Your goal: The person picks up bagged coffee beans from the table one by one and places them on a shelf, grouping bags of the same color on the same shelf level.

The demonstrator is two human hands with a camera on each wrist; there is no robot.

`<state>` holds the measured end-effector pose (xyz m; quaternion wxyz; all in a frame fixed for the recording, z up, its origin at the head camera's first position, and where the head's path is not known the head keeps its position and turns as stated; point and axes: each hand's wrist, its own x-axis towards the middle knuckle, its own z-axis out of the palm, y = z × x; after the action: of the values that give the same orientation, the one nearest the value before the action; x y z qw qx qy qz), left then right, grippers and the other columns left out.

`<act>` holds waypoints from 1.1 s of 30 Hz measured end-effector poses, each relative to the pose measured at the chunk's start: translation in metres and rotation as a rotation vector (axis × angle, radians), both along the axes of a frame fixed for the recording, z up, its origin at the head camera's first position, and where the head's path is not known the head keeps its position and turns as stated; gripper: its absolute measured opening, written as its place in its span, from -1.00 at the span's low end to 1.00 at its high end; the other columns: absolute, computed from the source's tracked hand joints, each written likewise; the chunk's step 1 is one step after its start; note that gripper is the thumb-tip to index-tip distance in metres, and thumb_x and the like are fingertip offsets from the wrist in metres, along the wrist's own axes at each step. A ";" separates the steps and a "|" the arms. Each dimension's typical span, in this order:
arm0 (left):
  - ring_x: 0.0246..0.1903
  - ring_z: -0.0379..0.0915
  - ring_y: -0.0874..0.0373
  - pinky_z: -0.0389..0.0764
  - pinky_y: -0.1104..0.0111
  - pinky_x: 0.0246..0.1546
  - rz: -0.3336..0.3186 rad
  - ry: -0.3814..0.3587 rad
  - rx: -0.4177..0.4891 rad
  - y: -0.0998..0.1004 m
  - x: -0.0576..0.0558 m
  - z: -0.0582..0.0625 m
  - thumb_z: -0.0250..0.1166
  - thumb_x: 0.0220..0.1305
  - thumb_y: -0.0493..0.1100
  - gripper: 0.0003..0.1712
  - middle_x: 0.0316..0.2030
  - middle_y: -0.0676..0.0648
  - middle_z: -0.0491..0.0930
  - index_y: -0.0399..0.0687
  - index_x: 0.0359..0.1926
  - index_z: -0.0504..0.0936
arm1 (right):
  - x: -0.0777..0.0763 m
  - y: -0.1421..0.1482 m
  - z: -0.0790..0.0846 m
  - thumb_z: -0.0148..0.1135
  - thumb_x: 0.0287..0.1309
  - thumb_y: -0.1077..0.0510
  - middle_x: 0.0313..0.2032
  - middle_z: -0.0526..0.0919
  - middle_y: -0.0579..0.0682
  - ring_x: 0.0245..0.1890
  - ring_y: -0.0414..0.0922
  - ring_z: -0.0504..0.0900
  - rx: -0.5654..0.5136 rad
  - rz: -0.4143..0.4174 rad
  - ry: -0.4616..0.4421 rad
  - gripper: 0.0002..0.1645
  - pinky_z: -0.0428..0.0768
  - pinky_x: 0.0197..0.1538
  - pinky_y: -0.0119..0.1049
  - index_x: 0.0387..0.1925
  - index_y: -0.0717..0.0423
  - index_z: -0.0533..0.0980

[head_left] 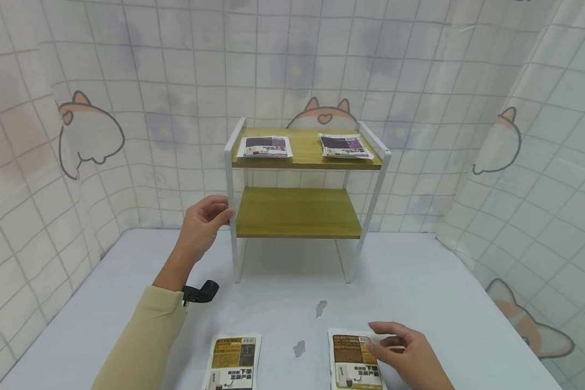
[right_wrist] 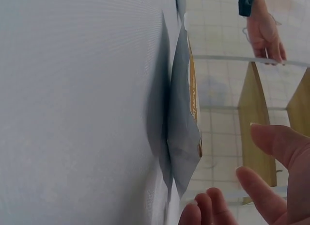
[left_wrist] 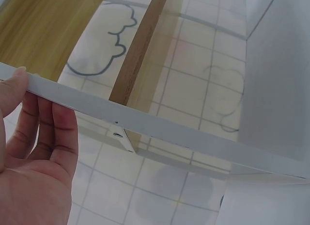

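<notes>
A two-tier shelf (head_left: 299, 214) with wood-look boards and a white frame stands on the table. My left hand (head_left: 200, 225) pinches the left front upright of that frame. In the left wrist view, the thumb lies on one side of the white bar (left_wrist: 160, 123) and the fingers behind it. My right hand (head_left: 409, 355) hovers at the right edge of a brown-and-white packet (head_left: 355, 360), fingers apart and loosely bent. The right wrist view shows a gap between those fingers and the packet (right_wrist: 186, 108), which lies flat on the table.
A second brown-and-white packet (head_left: 233, 363) lies at the table's front, left of the first. On the top board sit two purple-and-white packets, one on the left (head_left: 265, 147) and one on the right (head_left: 345, 146). Grey patches (head_left: 299, 348) mark the white tabletop (head_left: 400, 287). A checked curtain (head_left: 185, 108) surrounds it.
</notes>
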<state>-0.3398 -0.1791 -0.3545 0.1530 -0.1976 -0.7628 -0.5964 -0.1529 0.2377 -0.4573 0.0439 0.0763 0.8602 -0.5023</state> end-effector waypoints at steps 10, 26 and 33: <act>-0.11 0.64 0.15 0.63 0.52 -0.01 0.042 -0.037 -0.032 0.002 0.001 0.002 0.34 0.41 0.02 -0.62 -0.09 -0.04 0.69 -0.07 0.12 0.61 | 0.003 0.002 -0.001 0.54 0.09 -0.14 0.12 0.67 0.02 -0.12 -0.10 0.63 0.032 -0.004 -0.084 -0.37 0.65 -0.11 -0.17 0.15 0.04 0.64; -0.12 0.65 0.18 0.64 0.52 -0.02 0.025 -0.019 -0.021 0.001 0.001 0.002 0.33 0.41 -0.01 -0.60 -0.01 -0.24 0.68 -0.12 0.14 0.61 | 0.002 0.001 -0.003 0.57 0.04 -0.13 -0.18 0.64 -0.02 -0.34 -0.14 0.60 0.134 0.171 -0.094 -0.23 0.59 -0.24 -0.25 0.22 0.13 0.55; -0.11 0.64 0.18 0.65 0.51 -0.02 0.022 -0.016 -0.013 0.001 0.002 0.003 0.34 0.41 -0.02 -0.62 -0.01 -0.22 0.68 -0.09 0.13 0.62 | -0.001 -0.003 -0.003 0.60 0.00 -0.13 -0.20 0.64 -0.04 -0.33 -0.14 0.58 0.166 0.160 -0.107 -0.32 0.60 -0.22 -0.23 0.12 0.08 0.62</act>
<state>-0.3375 -0.1777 -0.3520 0.1522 -0.1855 -0.7700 -0.5913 -0.1541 0.2348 -0.4600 0.1230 0.0375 0.8985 -0.4197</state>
